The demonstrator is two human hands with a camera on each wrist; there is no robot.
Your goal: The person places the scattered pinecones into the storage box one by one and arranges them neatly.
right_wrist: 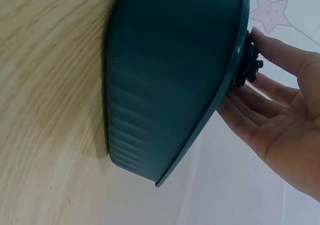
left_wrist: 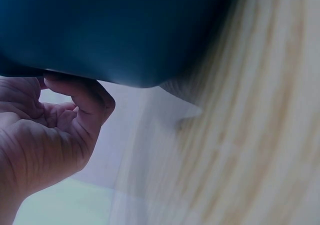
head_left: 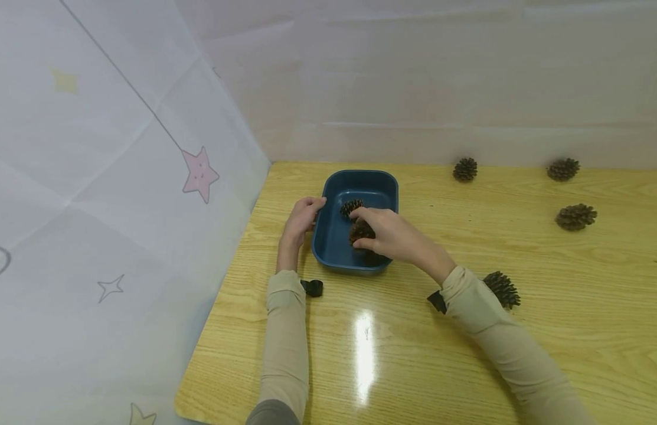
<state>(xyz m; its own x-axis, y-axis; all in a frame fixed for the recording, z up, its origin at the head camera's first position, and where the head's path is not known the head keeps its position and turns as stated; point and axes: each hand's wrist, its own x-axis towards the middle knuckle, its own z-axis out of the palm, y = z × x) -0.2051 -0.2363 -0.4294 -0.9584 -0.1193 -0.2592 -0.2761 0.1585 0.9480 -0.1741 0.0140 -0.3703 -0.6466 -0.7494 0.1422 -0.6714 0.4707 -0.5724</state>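
Head view: right hand (head_left: 399,236) grip part-closed, thumb and fingers pinching a pine cone (head_left: 362,232) over the blue tub (head_left: 333,243); its long axis cannot be told. A second cone (head_left: 350,208) lies roughly crosswise inside. Left hand (head_left: 302,216) holds the tub's left rim; the tub points lengthwise away across the bench (head_left: 408,366).

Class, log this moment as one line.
left hand: grips blue bin | right hand: holds pinecone over bin | inside: another pinecone | table: four pinecones
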